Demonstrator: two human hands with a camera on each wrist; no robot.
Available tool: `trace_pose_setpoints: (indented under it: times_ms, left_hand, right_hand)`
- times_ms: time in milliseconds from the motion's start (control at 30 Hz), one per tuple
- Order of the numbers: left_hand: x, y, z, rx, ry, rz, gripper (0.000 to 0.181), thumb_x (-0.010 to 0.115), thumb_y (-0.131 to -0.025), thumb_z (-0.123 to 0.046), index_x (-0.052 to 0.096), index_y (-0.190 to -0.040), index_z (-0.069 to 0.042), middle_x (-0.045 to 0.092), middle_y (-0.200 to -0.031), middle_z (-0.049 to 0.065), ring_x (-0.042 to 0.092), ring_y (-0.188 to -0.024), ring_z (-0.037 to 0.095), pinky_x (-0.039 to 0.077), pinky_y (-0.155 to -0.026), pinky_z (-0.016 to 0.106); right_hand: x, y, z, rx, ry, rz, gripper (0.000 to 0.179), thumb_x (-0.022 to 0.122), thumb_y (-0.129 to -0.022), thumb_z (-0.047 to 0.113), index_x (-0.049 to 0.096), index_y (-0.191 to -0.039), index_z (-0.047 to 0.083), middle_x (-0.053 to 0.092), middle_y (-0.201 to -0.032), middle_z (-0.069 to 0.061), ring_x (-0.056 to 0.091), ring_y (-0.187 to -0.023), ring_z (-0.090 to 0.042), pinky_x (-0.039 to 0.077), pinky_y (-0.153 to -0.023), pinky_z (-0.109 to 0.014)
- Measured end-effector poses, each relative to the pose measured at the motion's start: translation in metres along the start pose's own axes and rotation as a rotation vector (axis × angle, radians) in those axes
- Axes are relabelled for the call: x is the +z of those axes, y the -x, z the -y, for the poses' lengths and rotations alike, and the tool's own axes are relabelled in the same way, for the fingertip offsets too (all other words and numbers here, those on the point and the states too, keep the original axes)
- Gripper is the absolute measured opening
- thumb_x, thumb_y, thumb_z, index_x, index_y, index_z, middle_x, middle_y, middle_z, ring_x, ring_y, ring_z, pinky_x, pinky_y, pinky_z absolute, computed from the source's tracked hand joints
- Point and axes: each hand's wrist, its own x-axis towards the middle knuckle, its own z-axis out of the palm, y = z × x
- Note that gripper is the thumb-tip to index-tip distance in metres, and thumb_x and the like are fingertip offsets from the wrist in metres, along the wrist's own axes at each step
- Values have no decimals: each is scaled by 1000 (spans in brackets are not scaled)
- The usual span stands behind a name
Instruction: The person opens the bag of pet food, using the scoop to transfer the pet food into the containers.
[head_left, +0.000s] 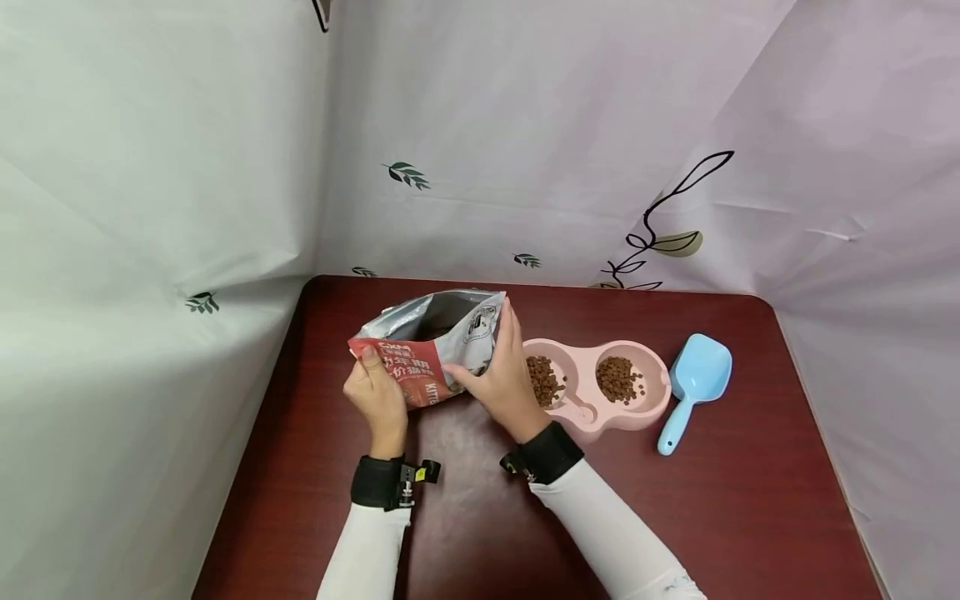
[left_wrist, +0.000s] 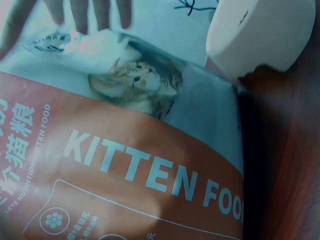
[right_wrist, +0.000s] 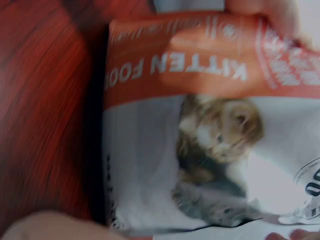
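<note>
An orange, red and silver bag of kitten food point(head_left: 412, 371), its top spread wide, is held between both hands over the table. My left hand point(head_left: 377, 398) grips its left edge, thumb on the printed front. The right hand point(head_left: 508, 385) holds the opposite edge, with the thumb across the front and fingers along the far side. Some dark contents show inside the mouth. In the left wrist view the bag's front point(left_wrist: 150, 135) bears a kitten picture and the words KITTEN FOOD; the right wrist view shows the same printed face point(right_wrist: 145, 145).
Just right of the right hand stands a pink double pet bowl point(head_left: 587, 367), partly covered by that hand. Brown kibble point(head_left: 617, 379) lies in both its wells. Beside it a light blue scoop point(head_left: 701, 371) rests on the dark red table point(head_left: 465, 517). Pale patterned cloth point(head_left: 480, 150) hangs behind.
</note>
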Motion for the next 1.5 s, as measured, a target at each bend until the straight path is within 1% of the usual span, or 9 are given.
trace_pose_setpoints:
  times_ms: [133, 267, 500, 633, 800, 1000, 1200, 1367, 1500]
  left_hand:
    - [-2, 9, 4, 65, -28, -8, 58, 56, -106, -29, 64, -68, 14, 63, -60, 11, 55, -55, -2, 41, -53, 13]
    - [-3, 17, 4, 131, -36, 2, 70, 55, -104, -44, 61, -65, 13, 61, -59, 24, 55, -56, -2, 41, -54, 12]
    - [-4, 21, 6, 191, 32, 0, 77, 57, -99, -54, 62, -64, 14, 64, -60, -7, 59, -55, -5, 44, -52, 12]
    - [-8, 8, 8, 147, 59, 34, 72, 59, -102, -46, 61, -64, 15, 63, -61, -16, 58, -52, -4, 43, -50, 13]
    - [-14, -12, 6, 71, 9, 150, 52, 56, -108, -20, 58, -68, 14, 59, -60, -12, 52, -52, -2, 39, -49, 13]
    - [-17, -28, -4, 144, -22, 292, 20, 55, -106, -5, 66, -100, 11, 60, -80, -7, 55, -67, 2, 42, -60, 15]
    - [-19, -37, -14, 132, 57, 376, 24, 59, -99, 3, 64, -119, 14, 62, -86, -13, 55, -73, -1, 43, -64, 14]
    - [-13, -41, -32, 134, 74, 366, 17, 62, -98, 5, 66, -110, 17, 63, -79, -13, 55, -66, -2, 43, -59, 12]
    - [-8, -43, -30, 117, 74, 335, 17, 60, -101, 1, 67, -101, 17, 64, -77, -11, 55, -66, 2, 43, -59, 15]
  right_hand:
    - [2, 2, -5, 71, -7, 88, 145, 95, -72, 44, -11, -166, 14, 7, -172, -19, 19, -158, -34, 28, -124, -51]
    - [6, 7, -10, 11, -67, 58, 145, 98, -70, 34, -10, -165, 7, 8, -171, -25, 24, -156, -36, 31, -122, -50]
    - [8, 15, -20, -169, -46, -44, 105, 99, -69, 25, 30, -143, -5, 22, -161, -32, 40, -147, -41, 43, -114, -46]
    - [3, 17, -20, -186, 44, -39, 91, 98, -69, 33, 43, -132, -2, 33, -150, -30, 48, -136, -41, 49, -104, -49]
    - [1, 16, -23, -193, -36, -52, 67, 91, -79, 20, 48, -124, -3, 45, -132, -24, 55, -115, -34, 51, -93, -48]
    - [0, 9, -27, -173, -169, -69, 44, 78, -87, -6, 42, -112, -6, 50, -114, -22, 62, -89, -27, 56, -79, -36]
    - [-5, 1, -23, -70, -200, -58, 53, 78, -89, -3, 35, -119, -5, 59, -114, -25, 67, -98, -34, 56, -87, -46]
    - [-14, -11, -18, -28, -128, -42, 54, 73, -96, 8, 38, -135, -6, 61, -124, -24, 63, -114, -35, 51, -98, -49]
    - [-25, -26, -12, -55, -112, -15, 46, 68, -101, 16, 50, -142, 2, 60, -124, -18, 57, -103, -28, 48, -90, -46]
